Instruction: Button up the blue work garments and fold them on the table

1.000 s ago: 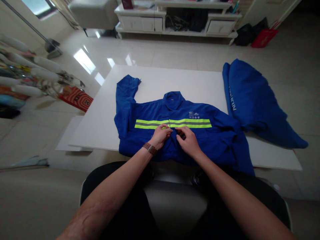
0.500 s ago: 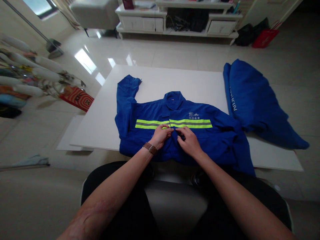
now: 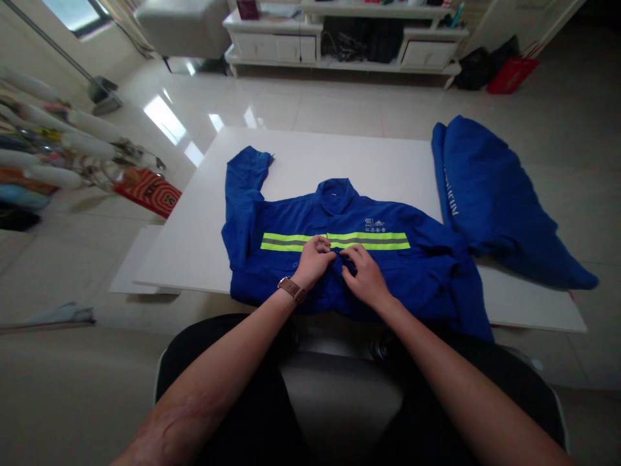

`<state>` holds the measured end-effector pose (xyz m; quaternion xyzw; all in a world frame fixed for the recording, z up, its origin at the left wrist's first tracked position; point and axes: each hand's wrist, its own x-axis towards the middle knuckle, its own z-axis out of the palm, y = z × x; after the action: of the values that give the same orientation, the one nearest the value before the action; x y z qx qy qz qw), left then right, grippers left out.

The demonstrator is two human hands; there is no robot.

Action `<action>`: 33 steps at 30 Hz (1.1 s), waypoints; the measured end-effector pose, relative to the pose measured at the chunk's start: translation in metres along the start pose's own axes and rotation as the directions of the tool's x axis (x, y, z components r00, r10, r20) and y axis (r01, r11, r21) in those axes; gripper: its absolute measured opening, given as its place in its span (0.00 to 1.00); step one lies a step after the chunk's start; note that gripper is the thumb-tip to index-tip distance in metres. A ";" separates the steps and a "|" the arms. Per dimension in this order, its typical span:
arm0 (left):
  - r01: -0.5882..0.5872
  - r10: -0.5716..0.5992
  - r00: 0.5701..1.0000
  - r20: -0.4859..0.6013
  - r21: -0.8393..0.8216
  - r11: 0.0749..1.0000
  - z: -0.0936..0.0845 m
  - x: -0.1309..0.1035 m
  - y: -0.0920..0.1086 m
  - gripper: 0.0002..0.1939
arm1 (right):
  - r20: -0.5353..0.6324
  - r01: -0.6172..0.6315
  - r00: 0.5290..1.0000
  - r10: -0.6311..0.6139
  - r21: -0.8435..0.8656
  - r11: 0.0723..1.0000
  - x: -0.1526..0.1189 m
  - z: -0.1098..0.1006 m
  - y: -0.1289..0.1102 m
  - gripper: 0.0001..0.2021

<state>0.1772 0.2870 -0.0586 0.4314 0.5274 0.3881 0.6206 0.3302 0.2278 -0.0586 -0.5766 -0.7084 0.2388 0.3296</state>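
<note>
A blue work jacket (image 3: 295, 217) lies front side up on the white table (image 3: 194, 226), its collar pointing away from me. A yellow-green reflective strip (image 3: 373, 241) runs across its chest. My left hand (image 3: 315, 262), with a brown-strapped watch (image 3: 292, 290) at the wrist, pinches the jacket's front edge just below the strip. Close by on the right, my right hand (image 3: 363, 275) has its fingers curled and pinched on the same front placket. Any button between the fingertips is too small to make out.
A heap of blue cloth with white lettering (image 3: 490, 200) covers the table's right end. Beyond stands a white TV cabinet (image 3: 272, 46). At the left are a red-patterned bag (image 3: 148, 191) and a rack with white padded bars (image 3: 87, 144).
Both hands stay at the jacket's front placket, with only slight shifts of the fingers. The left fingers have curled a little more. The jacket lies as before.
</note>
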 end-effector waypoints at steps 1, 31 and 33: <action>0.000 0.000 1.000 0.008 0.005 1.000 0.000 0.001 -0.001 0.15 | -0.005 0.006 1.000 -0.006 0.003 1.000 0.000 0.001 0.000 0.15; -0.243 -0.063 0.964 0.259 0.951 0.189 -0.012 -0.033 0.037 0.25 | 0.009 -0.131 0.991 0.136 -0.210 0.969 0.016 -0.017 0.024 0.07; -0.247 -0.053 0.964 0.262 0.948 0.200 -0.014 -0.034 0.042 0.25 | -0.043 -0.195 0.981 0.190 -0.253 0.948 0.038 -0.019 0.019 0.07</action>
<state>0.1570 0.2706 -0.0090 0.8003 0.5467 -0.0472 0.2417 0.3524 0.2681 -0.0520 -0.6828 -0.6706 0.1710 0.2341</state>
